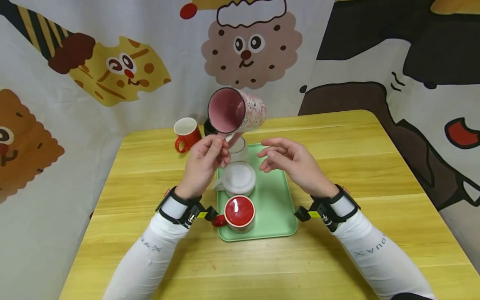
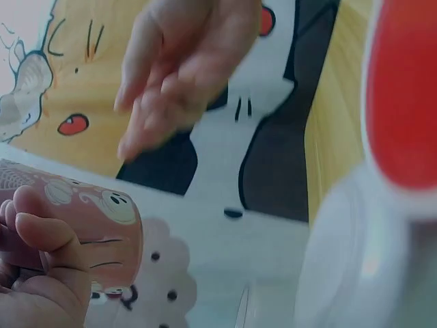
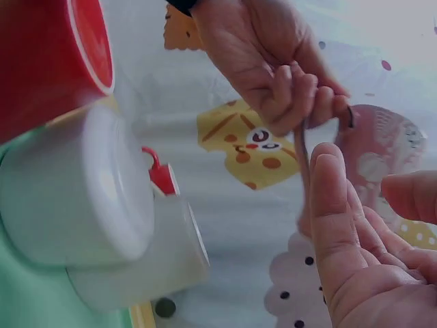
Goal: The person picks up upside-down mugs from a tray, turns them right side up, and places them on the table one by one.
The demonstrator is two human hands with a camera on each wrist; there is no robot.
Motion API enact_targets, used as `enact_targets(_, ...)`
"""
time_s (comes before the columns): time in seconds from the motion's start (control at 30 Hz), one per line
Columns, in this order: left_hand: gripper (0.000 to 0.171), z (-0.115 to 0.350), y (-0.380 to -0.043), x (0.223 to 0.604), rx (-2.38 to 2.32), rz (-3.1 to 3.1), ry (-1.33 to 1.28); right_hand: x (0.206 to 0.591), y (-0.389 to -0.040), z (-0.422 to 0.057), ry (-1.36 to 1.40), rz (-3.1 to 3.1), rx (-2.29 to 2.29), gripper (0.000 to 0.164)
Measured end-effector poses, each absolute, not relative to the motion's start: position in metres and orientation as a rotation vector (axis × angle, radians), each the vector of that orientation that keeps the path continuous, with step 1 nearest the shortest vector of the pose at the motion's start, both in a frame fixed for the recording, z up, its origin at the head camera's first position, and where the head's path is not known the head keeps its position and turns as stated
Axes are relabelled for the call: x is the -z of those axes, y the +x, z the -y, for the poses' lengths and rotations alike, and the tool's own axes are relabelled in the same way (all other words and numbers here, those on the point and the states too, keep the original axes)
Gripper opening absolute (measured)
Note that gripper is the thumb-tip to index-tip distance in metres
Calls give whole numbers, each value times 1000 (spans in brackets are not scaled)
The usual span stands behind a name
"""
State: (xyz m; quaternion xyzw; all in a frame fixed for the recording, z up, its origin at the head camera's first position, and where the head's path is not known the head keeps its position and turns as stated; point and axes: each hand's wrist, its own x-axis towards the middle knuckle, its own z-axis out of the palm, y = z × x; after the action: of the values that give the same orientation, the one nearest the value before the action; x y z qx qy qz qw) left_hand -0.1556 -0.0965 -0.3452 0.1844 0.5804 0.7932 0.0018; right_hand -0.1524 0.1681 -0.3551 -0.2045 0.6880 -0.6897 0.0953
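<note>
Head view: pink mug (image 1: 237, 110), handle (image 1: 236, 138) in left grip (image 1: 204, 161).

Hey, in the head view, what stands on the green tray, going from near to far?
Red-topped mug → white mug → partly hidden white cup. The pink mug in the left hand is off the tray.
</note>
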Motion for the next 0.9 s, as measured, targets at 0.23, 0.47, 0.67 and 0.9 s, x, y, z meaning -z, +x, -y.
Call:
enact_targets(0.23, 23, 116, -165, 347, -2559, -1918, 508, 355, -148, -180, -608, -2118, 2013, 34)
enact_targets(0.47, 23, 132, -171, 350, -2574, -1996, 479, 358, -145, -190, -613, -2196, 1989, 32)
enact_targets(0.67, 27, 140, -175, 354, -2564, -2060, 441, 362, -147, -200, -657, -2296, 1949, 32)
enact_targets(0.9, 40, 149, -181, 359, -2541, -2129, 365, 366, -146, -211, -661, -2448, 1845, 31)
